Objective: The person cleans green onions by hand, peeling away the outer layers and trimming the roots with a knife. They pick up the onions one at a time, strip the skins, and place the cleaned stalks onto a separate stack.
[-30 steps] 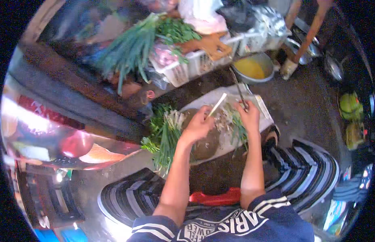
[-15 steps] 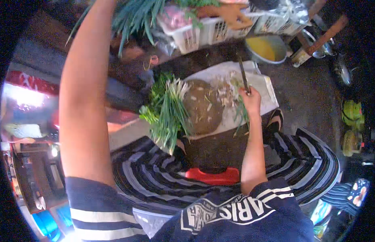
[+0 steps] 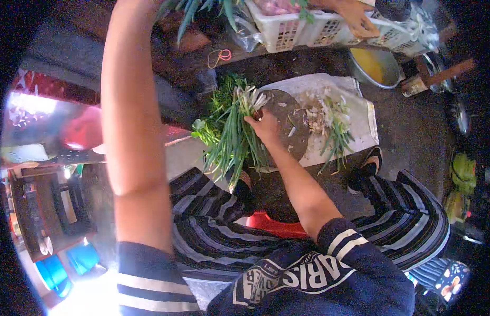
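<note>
My right hand [image 3: 263,128] is closed at the white root ends of a bunch of spring onions [image 3: 237,126], at the left edge of a round chopping board [image 3: 298,145]. What lies within its fingers is hidden, and the knife does not show. Leafy green herbs [image 3: 226,88] lie behind the bunch. Right of the board, more spring onions [image 3: 337,129] lie beside pale trimmings [image 3: 314,122] on a white sack [image 3: 366,125]. My left arm reaches up past the top edge, its hand out of frame, near more long green leaves [image 3: 189,16].
White plastic baskets [image 3: 289,34] stand at the back, a brown shape I cannot make out over their rim. To their right is a metal bowl [image 3: 395,79] with yellow contents. A pink rubber band [image 3: 224,54] lies behind the herbs. Blue containers [image 3: 52,276] stand lower left.
My right hand has moved left from the trimmings to the spring onion bunch. The knife it held is no longer visible. The view has shifted, and the left arm stays raised.
</note>
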Demonstrator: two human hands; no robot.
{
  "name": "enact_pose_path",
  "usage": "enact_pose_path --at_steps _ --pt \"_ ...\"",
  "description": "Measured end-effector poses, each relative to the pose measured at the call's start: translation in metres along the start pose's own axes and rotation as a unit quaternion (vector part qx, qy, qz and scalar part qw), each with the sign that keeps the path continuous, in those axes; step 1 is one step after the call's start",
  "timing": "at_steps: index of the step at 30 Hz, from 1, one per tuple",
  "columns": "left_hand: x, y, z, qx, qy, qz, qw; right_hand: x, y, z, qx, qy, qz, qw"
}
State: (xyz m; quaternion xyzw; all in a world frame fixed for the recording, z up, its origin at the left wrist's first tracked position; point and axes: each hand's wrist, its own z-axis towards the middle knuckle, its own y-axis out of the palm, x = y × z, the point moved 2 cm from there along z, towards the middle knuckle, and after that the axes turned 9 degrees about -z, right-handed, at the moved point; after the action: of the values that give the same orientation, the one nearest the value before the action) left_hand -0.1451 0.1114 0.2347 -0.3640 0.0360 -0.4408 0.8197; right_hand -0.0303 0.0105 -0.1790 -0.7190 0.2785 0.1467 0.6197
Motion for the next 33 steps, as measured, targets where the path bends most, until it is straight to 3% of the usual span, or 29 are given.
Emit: enact_pose_path --at_steps 1,3,5,6,7,9,12,13,14,15,17,19,20,22,26,29,31,33 --pt "0.006 -0.011 -0.007 0.002 0.0 0.003 1.0 -0.001 0.002 0.003 -0.03 0.0 0.056 0.998" --pt "0.012 -0.034 -0.023 0.045 -0.116 -0.058 0.991 0.016 0.017 0.015 0.013 -0.013 0.032 0.999" --pt "0.041 -0.046 -0.054 0.029 -0.282 -0.22 0.933 0.032 0.01 0.015 -0.003 0.012 0.111 0.994" --pt "-0.002 -0.022 -0.089 0.084 -0.295 -0.273 0.912 0.053 0.019 0.019 -0.04 0.049 0.236 0.97" --pt "-0.004 -0.005 -0.112 0.092 -0.323 -0.345 0.876 0.058 0.001 0.013 -0.036 0.048 0.234 0.97" --pt "-0.02 0.036 -0.162 -0.004 -0.418 -0.322 0.849 0.054 -0.05 -0.009 -0.145 0.111 0.371 0.91" --pt "-0.055 0.13 -0.265 -0.141 -0.504 -0.24 0.818 0.07 -0.086 -0.02 -0.168 0.127 0.358 0.91" --pt "-0.051 0.16 -0.29 -0.18 -0.484 -0.22 0.828 0.075 -0.092 -0.022 -0.182 0.141 0.382 0.895" --pt "-0.046 0.188 -0.311 -0.235 -0.4 -0.242 0.852 0.075 -0.101 -0.025 -0.194 0.121 0.411 0.882" --pt "-0.012 0.193 -0.299 -0.206 -0.56 -0.369 0.712 0.077 -0.107 -0.025 -0.188 0.119 0.412 0.884" --pt "0.024 0.203 -0.289 -0.231 -0.554 -0.375 0.706 0.08 -0.114 -0.03 -0.222 0.16 0.497 0.824" --pt "0.044 0.213 -0.286 -0.131 -0.599 -0.532 0.585 0.078 -0.121 -0.033 -0.217 0.151 0.514 0.816" --pt "0.051 0.216 -0.281 -0.133 -0.595 -0.532 0.588 0.074 -0.127 -0.035 -0.217 0.148 0.54 0.8" --pt "0.061 0.222 -0.269 -0.086 -0.54 -0.684 0.482 0.071 -0.131 -0.036 -0.218 0.152 0.582 0.769" --pt "0.069 0.231 -0.268 -0.061 -0.539 -0.678 0.496 0.072 -0.133 -0.038 -0.193 0.137 0.611 0.755" --pt "0.07 0.242 -0.274 -0.037 -0.54 -0.68 0.494 0.073 -0.138 -0.043 -0.154 0.118 0.574 0.795" --pt "0.07 0.242 -0.274 -0.04 -0.559 -0.643 0.522 0.071 -0.147 -0.043 0.01 0.065 0.386 0.92" --pt "0.073 0.241 -0.272 0.003 -0.61 -0.581 0.538 0.069 -0.155 -0.041 0.022 0.04 0.371 0.928"
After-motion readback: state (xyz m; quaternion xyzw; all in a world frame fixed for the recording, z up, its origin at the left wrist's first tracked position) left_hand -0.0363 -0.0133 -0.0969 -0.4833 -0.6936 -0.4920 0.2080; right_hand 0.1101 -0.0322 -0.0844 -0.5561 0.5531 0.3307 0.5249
